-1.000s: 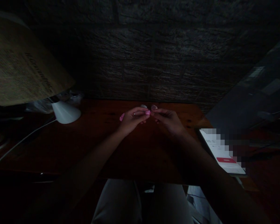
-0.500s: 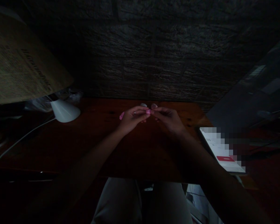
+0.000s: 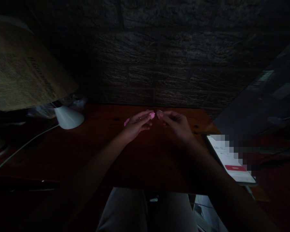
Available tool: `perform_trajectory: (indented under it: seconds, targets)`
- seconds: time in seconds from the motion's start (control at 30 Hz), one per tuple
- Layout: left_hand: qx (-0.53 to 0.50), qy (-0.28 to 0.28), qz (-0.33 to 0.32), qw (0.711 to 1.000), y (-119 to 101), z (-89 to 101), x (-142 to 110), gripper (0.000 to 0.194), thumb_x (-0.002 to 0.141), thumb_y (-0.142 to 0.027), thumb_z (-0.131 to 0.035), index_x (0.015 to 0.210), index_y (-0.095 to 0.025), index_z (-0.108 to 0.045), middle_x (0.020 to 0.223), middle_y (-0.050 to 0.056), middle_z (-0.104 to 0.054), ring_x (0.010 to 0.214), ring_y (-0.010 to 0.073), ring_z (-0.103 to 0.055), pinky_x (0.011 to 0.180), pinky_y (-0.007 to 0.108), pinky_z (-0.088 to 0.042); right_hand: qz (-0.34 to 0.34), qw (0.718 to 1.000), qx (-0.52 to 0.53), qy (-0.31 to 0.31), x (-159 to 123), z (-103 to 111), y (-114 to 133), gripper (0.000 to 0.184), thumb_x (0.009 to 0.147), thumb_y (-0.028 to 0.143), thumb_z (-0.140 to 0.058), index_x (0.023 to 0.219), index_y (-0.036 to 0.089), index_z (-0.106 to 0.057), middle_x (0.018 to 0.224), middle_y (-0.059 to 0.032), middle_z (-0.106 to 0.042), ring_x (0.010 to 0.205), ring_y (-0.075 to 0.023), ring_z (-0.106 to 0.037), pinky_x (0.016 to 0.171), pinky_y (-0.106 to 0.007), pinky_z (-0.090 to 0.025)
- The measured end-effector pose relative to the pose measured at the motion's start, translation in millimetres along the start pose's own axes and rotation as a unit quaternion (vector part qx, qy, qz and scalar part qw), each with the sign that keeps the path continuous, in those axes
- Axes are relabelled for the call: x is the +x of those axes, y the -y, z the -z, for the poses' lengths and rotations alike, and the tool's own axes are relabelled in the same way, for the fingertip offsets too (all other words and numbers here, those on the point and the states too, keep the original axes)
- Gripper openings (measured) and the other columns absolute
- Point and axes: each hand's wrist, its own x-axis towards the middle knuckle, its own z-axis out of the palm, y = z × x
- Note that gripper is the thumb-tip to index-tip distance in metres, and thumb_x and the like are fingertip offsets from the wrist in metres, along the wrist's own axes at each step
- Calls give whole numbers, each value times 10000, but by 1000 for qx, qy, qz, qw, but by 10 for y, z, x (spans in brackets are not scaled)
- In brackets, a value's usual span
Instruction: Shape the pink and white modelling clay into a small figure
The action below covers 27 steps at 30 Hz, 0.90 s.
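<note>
In dim light, my left hand (image 3: 136, 124) and my right hand (image 3: 176, 124) meet fingertip to fingertip above the back of a dark wooden table (image 3: 145, 161). Both are pinched together. Between the fingertips sits a small pink thing (image 3: 151, 115), held by the left fingers; I cannot make out what it is. A pink tip (image 3: 127, 121) also shows at the left hand's outer edge. A ring sits on a left finger. My right fingertips pinch close to the pink thing; what they hold is too small and dark to name.
A white lamp base (image 3: 68, 117) with a white cable (image 3: 16, 151) stands at the left under a printed paper shade (image 3: 24, 77). A lit phone (image 3: 232, 161) lies at the right table edge. A dark brick wall (image 3: 159, 58) rises behind. My light trousers (image 3: 135, 209) show below.
The hands have stayed together at the same spot. The pale bits seen above the fingertips before no longer show, and the fingertips have parted slightly.
</note>
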Motion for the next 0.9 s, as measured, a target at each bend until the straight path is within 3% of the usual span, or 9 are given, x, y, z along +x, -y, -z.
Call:
perform_trajectory:
  seconds: [0.2, 0.43, 0.9]
  targets:
    - [-33, 9, 10, 999, -30, -12, -11, 446, 698, -421, -920, 1073, -246, -753, 1008, 19, -743, 715, 86, -661, 636, 210, -520, 44, 999, 9, 30, -14, -38, -45, 432, 688, 525, -894, 997, 248, -773, 871, -18, -751, 726, -152, -626, 645, -298, -508]
    - [-12, 5, 0, 1000, -7, -17, 0, 340, 717, -390, -903, 989, -232, -775, 931, 12, -739, 699, 90, -660, 629, 213, -506, 81, 996, -10, 44, -32, -55, -47, 279, 751, 449, -863, 960, 277, -794, 968, -28, -770, 840, -183, -674, 730, -336, -535]
    - [6, -30, 9, 999, -2, -47, -6, 352, 707, -428, -901, 945, -203, -774, 841, 17, -750, 643, 89, -650, 619, 216, -519, 89, 994, -28, 60, -51, -89, -41, 323, 779, 557, -824, 935, 275, -799, 951, -33, -749, 778, -175, -630, 667, -322, -518]
